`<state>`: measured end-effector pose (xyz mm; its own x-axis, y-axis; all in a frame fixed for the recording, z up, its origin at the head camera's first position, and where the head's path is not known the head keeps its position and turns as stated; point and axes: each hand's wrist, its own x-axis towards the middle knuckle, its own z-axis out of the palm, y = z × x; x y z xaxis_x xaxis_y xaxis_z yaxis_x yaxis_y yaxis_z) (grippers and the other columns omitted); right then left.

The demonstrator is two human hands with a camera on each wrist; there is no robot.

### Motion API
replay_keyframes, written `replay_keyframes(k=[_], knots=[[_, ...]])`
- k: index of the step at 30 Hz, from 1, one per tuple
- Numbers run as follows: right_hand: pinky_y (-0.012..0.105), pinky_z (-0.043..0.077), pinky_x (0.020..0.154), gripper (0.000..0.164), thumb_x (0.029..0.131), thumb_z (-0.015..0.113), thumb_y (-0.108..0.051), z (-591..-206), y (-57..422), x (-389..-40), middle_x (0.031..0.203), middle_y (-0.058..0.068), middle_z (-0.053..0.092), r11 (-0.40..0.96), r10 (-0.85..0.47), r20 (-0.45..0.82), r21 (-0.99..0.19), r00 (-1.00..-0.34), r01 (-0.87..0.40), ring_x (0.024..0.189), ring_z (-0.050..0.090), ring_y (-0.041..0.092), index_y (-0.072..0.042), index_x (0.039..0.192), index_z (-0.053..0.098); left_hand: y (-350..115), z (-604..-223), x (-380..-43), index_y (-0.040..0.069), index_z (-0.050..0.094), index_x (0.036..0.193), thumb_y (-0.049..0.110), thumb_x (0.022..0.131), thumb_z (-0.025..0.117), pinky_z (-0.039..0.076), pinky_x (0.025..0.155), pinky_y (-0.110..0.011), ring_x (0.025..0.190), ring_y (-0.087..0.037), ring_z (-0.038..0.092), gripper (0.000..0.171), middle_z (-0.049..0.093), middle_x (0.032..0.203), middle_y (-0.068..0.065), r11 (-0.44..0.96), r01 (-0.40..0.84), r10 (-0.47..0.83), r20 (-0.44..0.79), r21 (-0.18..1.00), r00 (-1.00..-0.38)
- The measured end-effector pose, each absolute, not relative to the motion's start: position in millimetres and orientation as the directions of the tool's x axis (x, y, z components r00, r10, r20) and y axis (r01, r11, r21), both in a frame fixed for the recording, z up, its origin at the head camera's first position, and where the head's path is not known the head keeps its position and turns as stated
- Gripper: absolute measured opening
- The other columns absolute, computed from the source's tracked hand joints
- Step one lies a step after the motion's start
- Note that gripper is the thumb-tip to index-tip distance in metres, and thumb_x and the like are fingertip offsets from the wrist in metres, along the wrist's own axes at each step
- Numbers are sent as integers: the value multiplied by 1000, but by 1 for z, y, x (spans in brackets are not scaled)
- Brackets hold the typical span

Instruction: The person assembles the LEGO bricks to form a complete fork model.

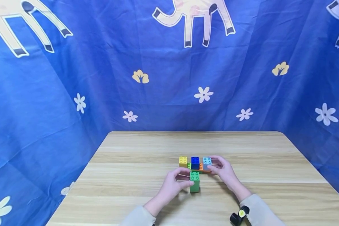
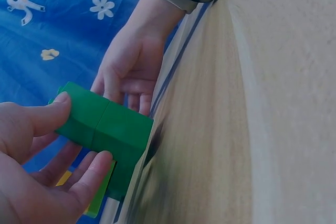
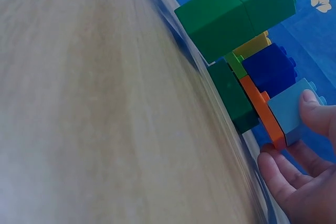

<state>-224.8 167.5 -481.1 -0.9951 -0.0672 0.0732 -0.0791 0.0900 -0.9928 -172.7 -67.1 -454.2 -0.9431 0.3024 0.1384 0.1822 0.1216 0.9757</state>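
My left hand (image 1: pixel 171 185) grips a pair of stacked green bricks (image 1: pixel 195 183), its thumb on their side near the top. Behind them stands a built row of bricks. A yellow brick (image 1: pixel 183 162) sits at its left, a dark blue brick (image 1: pixel 195 163) in the middle and a light blue brick (image 1: pixel 207 161) at the right. Below these run a light green piece (image 3: pixel 235 65) and an orange piece (image 3: pixel 262 109), over a dark green brick (image 3: pixel 232 97). My right hand (image 1: pixel 224 172) holds the row's right end, thumb on the light blue brick and fingers by the orange piece.
The bricks are around the middle of a wood-grain table (image 1: pixel 124 182). A blue curtain (image 1: pixel 169 75) with flowers and animals hangs behind and along the sides. A black wrist device (image 1: pixel 239 215) sits at the right sleeve.
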Motion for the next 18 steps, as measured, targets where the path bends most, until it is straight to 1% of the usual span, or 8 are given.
replay_keyframes(k=[6, 12, 18], knots=[[35, 56, 71, 42, 80, 71, -5, -484, 168, -227, 111, 16, 59, 106, -58, 67, -992, -996, -73, 91, 61, 24, -6, 120, 56, -66, -457, -173, 5, 62, 111, 11, 74, 76, 52, 79, -26, 96, -33, 60, 40, 63, 106, -10, 136, 179, 301, 132, 974, -945], [36, 56, 71, 43, 80, 71, -5, -484, 168, -226, 111, 18, 59, 100, -62, 77, -992, -995, -83, 89, 61, 24, -4, 120, 56, -66, -458, -172, 6, 62, 111, 8, 74, 76, 52, 79, -28, 95, -32, 60, 40, 62, 107, -11, 111, 172, 299, 132, 979, -945], [37, 56, 71, 44, 80, 71, -6, -484, 169, -226, 112, 18, 59, 106, -63, 77, -991, -995, -83, 89, 62, 23, -5, 121, 56, -66, -460, -172, 5, 62, 110, 10, 73, 77, 52, 82, -29, 96, -33, 60, 40, 63, 105, -10, 121, 188, 302, 144, 975, -942]])
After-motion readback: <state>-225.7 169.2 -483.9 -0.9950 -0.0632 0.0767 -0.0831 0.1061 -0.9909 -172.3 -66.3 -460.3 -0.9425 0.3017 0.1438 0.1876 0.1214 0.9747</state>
